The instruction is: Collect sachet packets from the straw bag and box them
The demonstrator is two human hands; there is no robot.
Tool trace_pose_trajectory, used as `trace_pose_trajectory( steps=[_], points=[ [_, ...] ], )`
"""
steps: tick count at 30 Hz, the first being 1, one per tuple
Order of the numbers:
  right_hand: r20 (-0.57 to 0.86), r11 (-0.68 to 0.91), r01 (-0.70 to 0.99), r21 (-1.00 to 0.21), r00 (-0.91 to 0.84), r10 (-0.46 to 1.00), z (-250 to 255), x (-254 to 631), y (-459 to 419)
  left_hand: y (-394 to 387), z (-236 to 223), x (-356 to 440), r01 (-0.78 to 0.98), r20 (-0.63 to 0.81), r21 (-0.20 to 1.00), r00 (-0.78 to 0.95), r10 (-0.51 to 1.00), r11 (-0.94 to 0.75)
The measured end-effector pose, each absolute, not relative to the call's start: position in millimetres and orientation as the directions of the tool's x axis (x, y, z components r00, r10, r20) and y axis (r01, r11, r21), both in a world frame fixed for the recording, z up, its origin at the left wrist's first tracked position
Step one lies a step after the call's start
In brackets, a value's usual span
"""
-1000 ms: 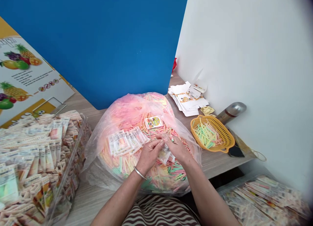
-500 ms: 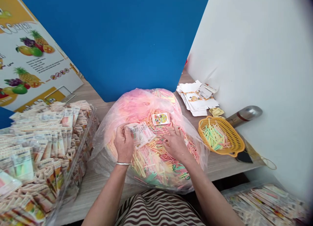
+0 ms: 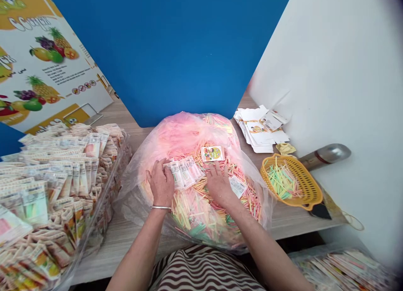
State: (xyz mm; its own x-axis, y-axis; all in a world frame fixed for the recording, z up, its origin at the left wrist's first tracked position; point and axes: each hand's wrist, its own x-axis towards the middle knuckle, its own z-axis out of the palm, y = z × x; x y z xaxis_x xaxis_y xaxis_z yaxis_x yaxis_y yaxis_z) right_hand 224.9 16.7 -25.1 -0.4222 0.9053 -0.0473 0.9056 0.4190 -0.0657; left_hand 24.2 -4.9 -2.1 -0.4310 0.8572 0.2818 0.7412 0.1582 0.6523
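Observation:
A large clear plastic bag (image 3: 132,190) of thin pink, yellow and green candy sticks (image 3: 182,207) lies open before me. My left hand (image 3: 161,185) rests with fingers apart at the left end of a row of small clear-windowed sachets (image 3: 185,173) on the sticks. To its right, my right hand (image 3: 218,185) lies with fingers stretched out, the tips just below a fruit-printed sachet (image 3: 213,153). Another sachet (image 3: 237,186) sits beside my right wrist, face with print up. Neither hand visibly grips anything.
At left stands a clear container (image 3: 103,190) heaped with filled sachets. A yellow basket (image 3: 302,177) with loose sticks, a metal flask (image 3: 330,154) and flattened white cartons (image 3: 258,127) are on the right. A blue panel (image 3: 176,51) rises behind; more sachets (image 3: 349,266) lie lower right.
My left hand has opened from a pinch on the sachets, which now lie spread in a row. My right hand has shifted slightly left, and the sachet beside its wrist now shows.

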Motion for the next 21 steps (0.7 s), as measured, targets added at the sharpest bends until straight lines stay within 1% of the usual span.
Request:
trace_pose_trajectory(
  steps=[2, 4, 5, 8, 9, 10, 11, 13, 15, 18, 21],
  points=[
    [-0.01, 0.377, 0.925, -0.048, -0.378, 0.926, -13.4, 231.7, 16.4, -6.8, 1.2, 24.5, 0.774, 0.322, 0.615, -0.421, 0.848, 0.151],
    [0.021, 0.306, 0.949, -0.07, -0.305, 0.952, 0.5, 240.2, 17.4, -9.9, 8.8, 28.9, 0.822, 0.42, 0.562, -0.378, 0.825, 0.09],
    [0.016, 0.261, 0.959, -0.115, -0.261, 0.965, 6.9, 244.8, 18.4, -11.6, 13.8, 32.8, 0.844, 0.479, 0.535, -0.341, 0.809, 0.039],
    [-0.046, 0.143, 0.929, -0.34, -0.169, 0.985, 18.2, 258.2, 22.5, -15.3, 28.1, 48.1, 0.86, 0.596, 0.492, -0.22, 0.772, -0.135],
    [-0.06, 0.133, 0.911, -0.39, -0.169, 0.984, 18.7, 261.6, 23.8, -15.7, 31.3, 53.2, 0.853, 0.611, 0.492, -0.196, 0.767, -0.175],
    [-0.065, 0.149, 0.905, -0.398, -0.19, 0.98, 17.7, 263.7, 24.9, -15.5, 33.2, 57.6, 0.844, 0.619, 0.497, -0.179, 0.765, -0.204],
    [-0.07, 0.182, 0.911, -0.369, -0.222, 0.972, 15.4, 264.4, 25.6, -15.0, 34.0, 61.2, 0.835, 0.621, 0.502, -0.168, 0.766, -0.224],
    [-0.096, 0.253, 0.931, -0.262, -0.286, 0.953, 8.8, 261.1, 26.3, -13.2, 32.5, 65.7, 0.82, 0.614, 0.518, -0.159, 0.773, -0.244],
    [-0.116, 0.283, 0.941, -0.184, -0.307, 0.945, 2.0, 252.7, 26.4, -11.4, 29.0, 67.1, 0.804, 0.598, 0.542, -0.162, 0.785, -0.246],
    [-0.103, 0.247, 0.958, -0.15, -0.263, 0.959, -4.9, 239.5, 28.4, -9.7, 24.1, 65.2, 0.791, 0.574, 0.562, -0.165, 0.802, -0.24],
    [-0.079, 0.231, 0.961, -0.15, -0.244, 0.966, -7.8, 237.2, 35.0, -9.4, 22.3, 61.2, 0.791, 0.565, 0.565, -0.164, 0.809, -0.235]
  ],
)
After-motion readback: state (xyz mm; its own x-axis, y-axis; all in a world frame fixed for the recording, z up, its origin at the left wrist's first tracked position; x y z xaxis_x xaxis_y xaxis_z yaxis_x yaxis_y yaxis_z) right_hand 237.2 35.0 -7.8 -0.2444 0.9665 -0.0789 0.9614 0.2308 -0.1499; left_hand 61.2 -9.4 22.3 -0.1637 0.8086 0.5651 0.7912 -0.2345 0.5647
